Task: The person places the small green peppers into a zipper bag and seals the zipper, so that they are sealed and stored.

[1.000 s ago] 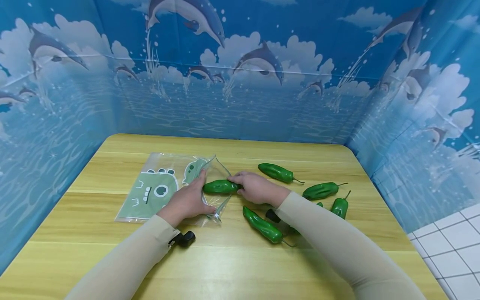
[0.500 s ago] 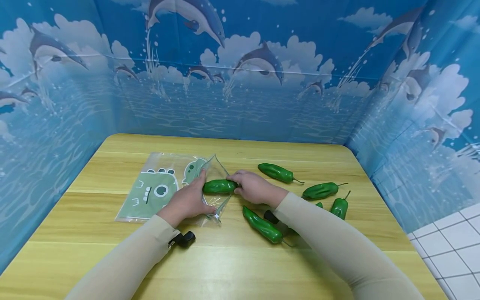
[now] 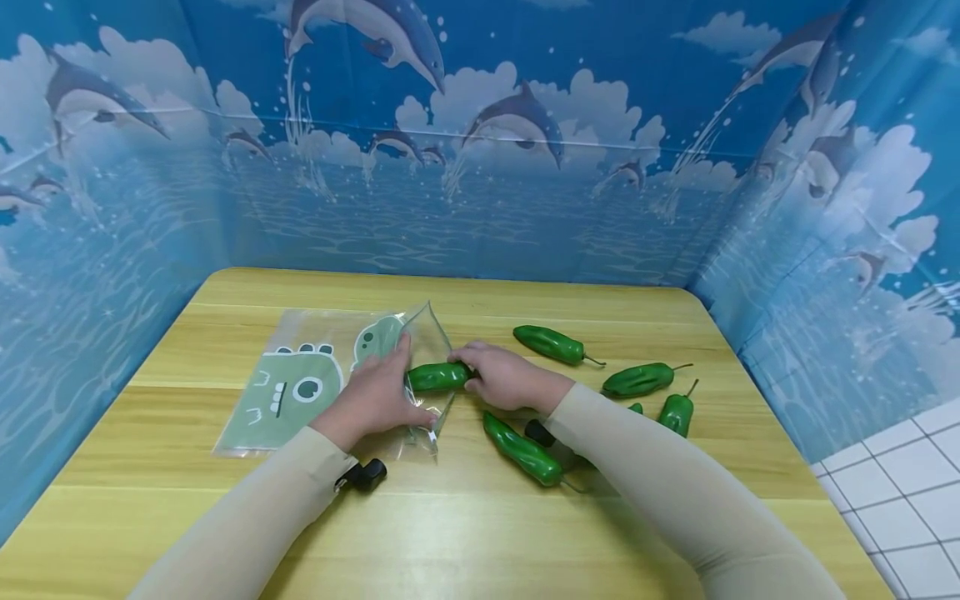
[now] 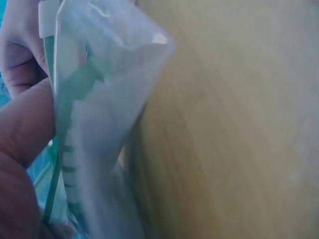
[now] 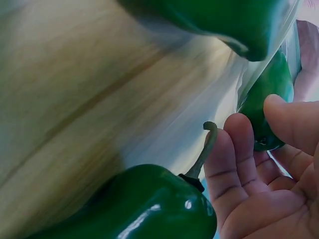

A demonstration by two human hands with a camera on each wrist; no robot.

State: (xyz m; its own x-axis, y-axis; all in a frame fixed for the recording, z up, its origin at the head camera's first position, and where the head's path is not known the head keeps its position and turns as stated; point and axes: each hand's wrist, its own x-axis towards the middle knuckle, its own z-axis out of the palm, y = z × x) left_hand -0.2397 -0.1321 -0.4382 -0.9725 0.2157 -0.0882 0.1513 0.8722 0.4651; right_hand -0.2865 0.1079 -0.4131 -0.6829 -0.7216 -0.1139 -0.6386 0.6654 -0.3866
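A clear zip bag (image 3: 288,396) printed with a green cartoon monster lies on the table, its mouth facing right. My left hand (image 3: 367,396) is spread at that mouth, thumb and fingers wide apart, keeping its sides apart. In the left wrist view the thumb (image 4: 30,119) is against the bag's edge (image 4: 59,114). My right hand (image 3: 506,375) pinches a green pepper (image 3: 437,377) by its stem end. The pepper lies sideways, with its far end within the bag's mouth and partly covered by the left hand.
Several more green peppers lie to the right: one at the back (image 3: 549,343), another (image 3: 637,381) farther right, a third (image 3: 677,414) by the right sleeve, and one nearer (image 3: 523,450). Another pepper (image 3: 637,408) is mostly hidden under the right sleeve. Patterned curtains (image 3: 480,217) surround the wooden table.
My right hand has moved slightly left, carrying the pepper farther into the bag's mouth. The bag has shifted a little left and its upper edge stands higher. The loose peppers stay put.
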